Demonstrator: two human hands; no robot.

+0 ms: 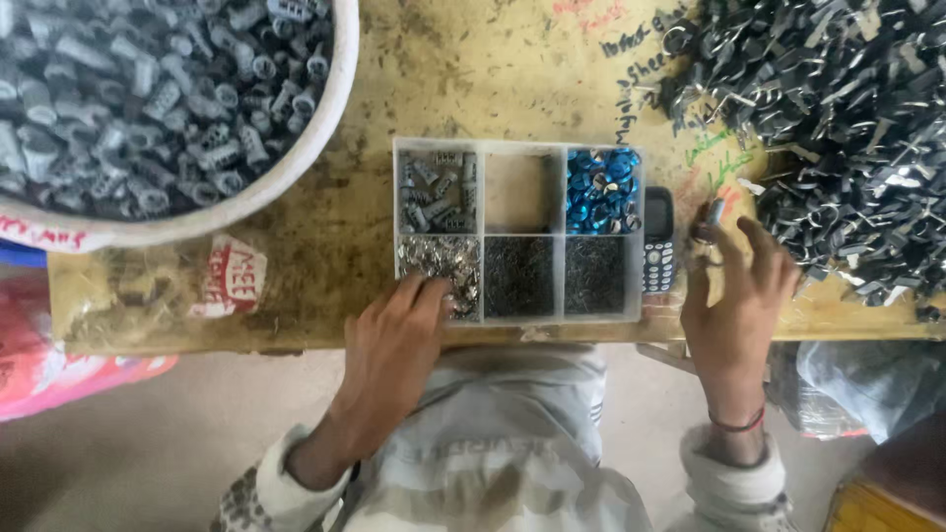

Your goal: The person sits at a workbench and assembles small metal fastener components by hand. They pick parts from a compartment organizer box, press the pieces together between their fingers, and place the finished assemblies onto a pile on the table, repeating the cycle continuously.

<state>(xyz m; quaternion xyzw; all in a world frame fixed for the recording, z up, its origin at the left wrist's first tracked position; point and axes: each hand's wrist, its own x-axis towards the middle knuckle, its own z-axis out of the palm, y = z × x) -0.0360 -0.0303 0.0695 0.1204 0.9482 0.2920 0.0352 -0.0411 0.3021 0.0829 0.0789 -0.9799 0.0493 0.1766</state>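
A large white round basin (296,163) heaped with grey plastic plugs was seen at the left of the worn yellow wooden desk (325,246). The left hand (394,340) was dipped, fingers bent, into the silvery-piece compartment of a clear six-compartment plastic tray (519,232). A small dark metal clip (715,211) was pinched by the right hand (737,296), beside a dark pile of metal clips (838,128).

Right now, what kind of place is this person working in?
Probably a small assembly workshop: a worn yellow wooden bench holds a clear plastic compartment box of tiny parts, a big white tub of grey plastic plugs, and a heap of dark metal clips.
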